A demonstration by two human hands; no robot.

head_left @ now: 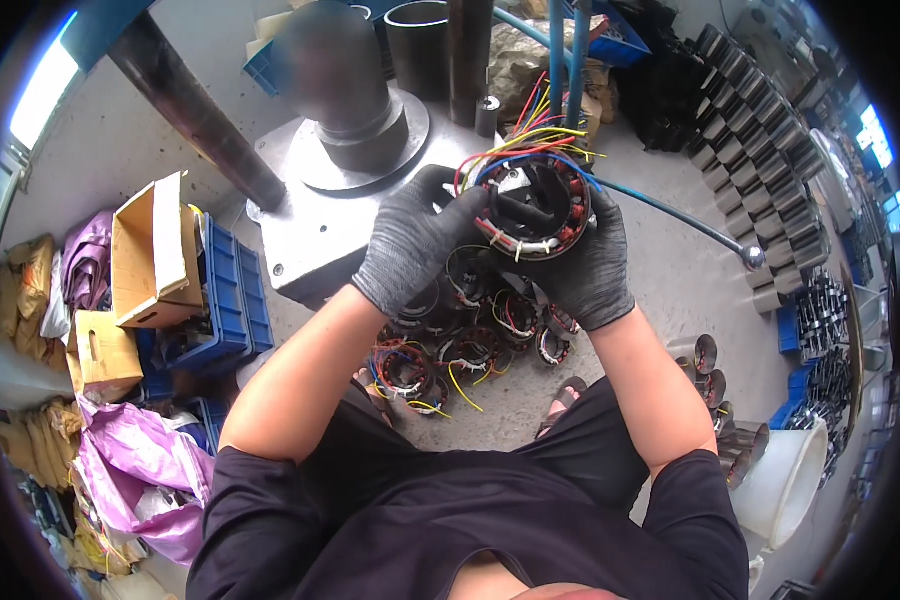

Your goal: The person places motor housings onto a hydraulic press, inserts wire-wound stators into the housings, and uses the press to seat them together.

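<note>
Between my two gloved hands I hold a motor stator (540, 240), a dark ring with red and white windings and white ties around its rim. Red, yellow and blue lead wires (545, 140) spring from its far side. My left hand (420, 235) grips the left side, thumb on the rim. My right hand (595, 265) is wrapped round the right side, its fingers partly hidden beneath. Just left of the stator stands a press with a metal plate (315, 240) and a dark round block (355, 130) on a disc. Below, several more stators (470, 345) lie on the floor.
A blue lever with a ball end (753, 258) reaches out to the right. Stacked metal cylinders (760, 150) line the right side, above a white bucket (785, 480). On the left are a cardboard box (155, 250), a blue crate (232, 290) and a purple sack (135, 460).
</note>
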